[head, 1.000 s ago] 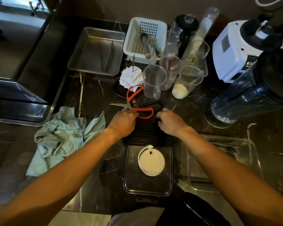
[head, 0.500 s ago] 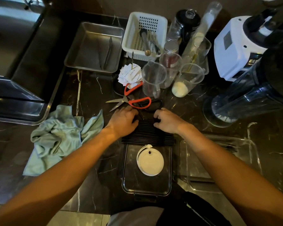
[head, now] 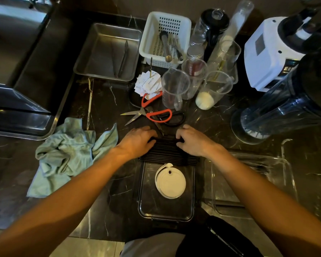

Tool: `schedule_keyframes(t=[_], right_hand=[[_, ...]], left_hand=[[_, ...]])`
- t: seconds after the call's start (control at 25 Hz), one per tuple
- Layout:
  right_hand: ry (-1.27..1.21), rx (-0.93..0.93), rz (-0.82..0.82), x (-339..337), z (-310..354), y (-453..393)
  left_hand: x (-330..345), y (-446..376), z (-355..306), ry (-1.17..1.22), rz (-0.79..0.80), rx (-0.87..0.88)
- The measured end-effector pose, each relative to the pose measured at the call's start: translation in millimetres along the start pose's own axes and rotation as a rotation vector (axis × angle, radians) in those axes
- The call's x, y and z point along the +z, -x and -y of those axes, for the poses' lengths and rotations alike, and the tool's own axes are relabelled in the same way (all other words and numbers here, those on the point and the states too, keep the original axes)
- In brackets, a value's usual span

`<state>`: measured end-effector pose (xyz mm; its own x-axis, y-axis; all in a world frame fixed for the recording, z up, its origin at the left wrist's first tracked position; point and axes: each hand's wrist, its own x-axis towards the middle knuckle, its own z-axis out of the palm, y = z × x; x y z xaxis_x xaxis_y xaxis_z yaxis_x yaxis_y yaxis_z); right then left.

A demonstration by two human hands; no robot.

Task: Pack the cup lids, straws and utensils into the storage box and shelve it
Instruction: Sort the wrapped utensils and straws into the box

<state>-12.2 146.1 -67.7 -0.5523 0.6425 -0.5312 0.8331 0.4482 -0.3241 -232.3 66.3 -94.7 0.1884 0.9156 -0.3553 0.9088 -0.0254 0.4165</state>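
Two clear boxes [head: 141, 184] [head: 289, 175], one white lid [head: 170, 183], one scissors [head: 148, 114], two hands [head: 137, 140] [head: 193, 140]

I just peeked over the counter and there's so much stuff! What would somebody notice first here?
Probably the two hands, the left hand and the right hand, gripping a bundle of black straws across the far end of a clear storage box in the middle. Inside the box lies a round white cup lid. Just beyond the hands, bright orange-handled scissors lie open on the dark counter.
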Motion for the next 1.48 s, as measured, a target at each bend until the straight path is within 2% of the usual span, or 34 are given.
schedule_keyframes(t=[0.16,0.32,0.56,0.72,1.0,1.16,1.48], right_hand=[[0.078,-0.03,-0.01,1,3,16],[0.1,-0.041,0.084,3,3,29],[0.151,-0.019,0.15,10,6,40],[0.303,-0.027,0.04,23,10,43],[0.303,-0.001,-0.091,33,14,38],[0.298,0.016,-0.117,34,18,35],[0.242,0.008,-0.159,22,20,39]], left_hand=[[1,13,0,0.02,0.011,0.026],[-3,24,-3,0.029,0.106,0.019],[-7,30,-10,-0.121,0.169,0.041],[-4,28,-15,-0.164,0.15,0.05],[4,19,-26,-0.21,0.089,0.046],[10,13,-32,-0.254,0.074,0.035],[0,19,-35,-0.141,0.054,0.022]])
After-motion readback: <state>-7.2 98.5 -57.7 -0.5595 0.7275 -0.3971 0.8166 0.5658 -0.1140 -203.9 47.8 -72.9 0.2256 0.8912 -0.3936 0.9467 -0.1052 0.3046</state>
